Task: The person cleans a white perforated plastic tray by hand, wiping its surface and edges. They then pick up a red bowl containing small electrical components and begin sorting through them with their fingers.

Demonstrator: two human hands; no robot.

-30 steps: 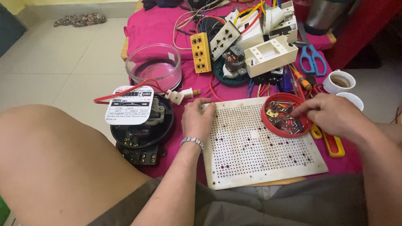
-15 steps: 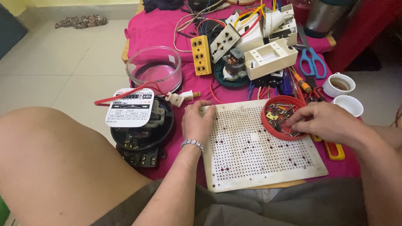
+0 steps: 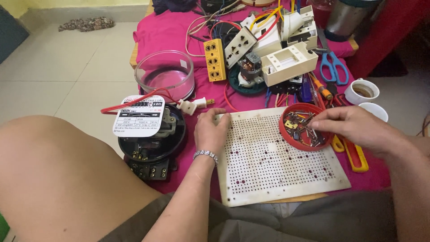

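At nine o'clock from my hands, a round black electricity meter with a white label plate (image 3: 150, 134) is sitting on the pink-covered worktop (image 3: 170, 31), a clear glass bowl (image 3: 164, 76) at its twelve o'clock. I am resting my left hand (image 3: 211, 132) on the top-left corner of the white perforated board (image 3: 277, 157), its grip loosely spread, fingers flat, holding nothing. At three o'clock, my right hand (image 3: 354, 127) is reaching into the shallow red dish of small metal parts (image 3: 303, 127) sitting on the board's upper right; whether its pressed-together fingertips are pinching a part, I cannot tell.
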